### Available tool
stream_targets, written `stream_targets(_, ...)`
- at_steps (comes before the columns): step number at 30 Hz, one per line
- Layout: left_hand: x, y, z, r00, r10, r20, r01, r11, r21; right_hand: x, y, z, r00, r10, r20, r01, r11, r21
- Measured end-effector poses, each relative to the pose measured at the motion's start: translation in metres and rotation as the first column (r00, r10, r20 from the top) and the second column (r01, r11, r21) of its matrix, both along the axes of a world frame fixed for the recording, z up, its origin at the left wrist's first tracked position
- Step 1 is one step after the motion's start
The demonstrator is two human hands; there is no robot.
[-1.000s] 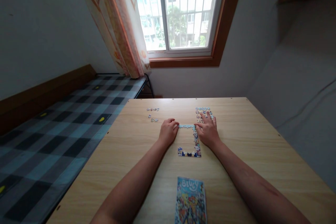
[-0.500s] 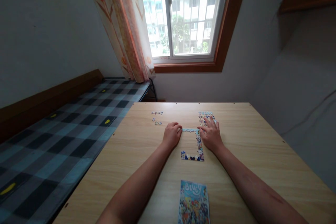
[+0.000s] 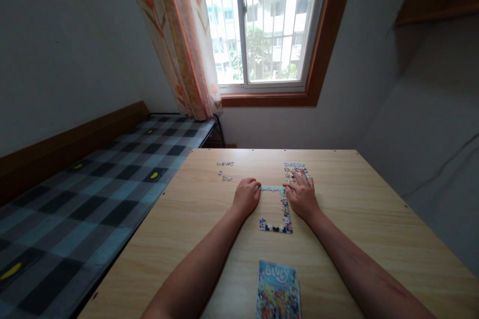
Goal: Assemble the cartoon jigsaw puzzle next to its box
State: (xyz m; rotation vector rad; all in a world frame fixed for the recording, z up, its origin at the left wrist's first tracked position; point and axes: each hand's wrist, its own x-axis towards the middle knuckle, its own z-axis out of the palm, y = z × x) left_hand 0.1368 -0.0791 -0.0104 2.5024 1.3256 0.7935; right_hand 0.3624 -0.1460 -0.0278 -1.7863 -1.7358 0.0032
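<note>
Head view: across the pale wooden tabletop (image 3: 209, 249), a central space is left for a partly joined puzzle border (image 3: 285, 207), whose top, right and bottom sides are formed while its left side is mostly open. Nearer the person, an illustrated card (image 3: 279, 291) is laid face up, presumably so that its picture can be consulted. The border's top row is flanked by both hands, perhaps so that it is kept straight: the left hand (image 3: 247, 196) is curled at its left end, and whether a piece is pinched cannot be told; the right hand (image 3: 302, 197) is spread at the top right corner, partly over grouped pieces (image 3: 294, 164). Fewer pieces (image 3: 225, 163) are set apart at far left, seemingly for easy sorting.
</note>
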Motion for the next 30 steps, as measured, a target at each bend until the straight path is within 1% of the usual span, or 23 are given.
stream_targets(13,-0.005,-0.001,-0.003,1.0,-0.028,-0.011,0.028,0.999,-0.017,0.001,0.0,-0.001,1.0,0.005,0.001,-0.005,1.0,-0.008)
stream_targets(19,-0.006,-0.001,-0.004,0.999,-0.037,-0.027,0.036,0.999,-0.025,0.002,0.002,-0.004,1.0,0.009,0.007,-0.009,1.0,-0.009)
stream_targets(24,-0.008,0.0,-0.005,0.997,-0.062,-0.045,0.061,0.998,-0.033,0.002,0.0,-0.002,1.0,0.006,0.0,-0.006,1.0,-0.007)
stream_targets(27,-0.009,0.0,-0.003,0.997,-0.055,-0.048,0.054,0.998,-0.033,0.002,0.0,-0.001,1.0,0.01,-0.007,-0.01,1.0,0.003)
stream_targets(30,-0.01,0.001,0.0,0.996,-0.028,-0.089,0.027,1.0,-0.014,0.003,0.001,-0.002,1.0,0.013,-0.018,-0.013,1.0,0.018)
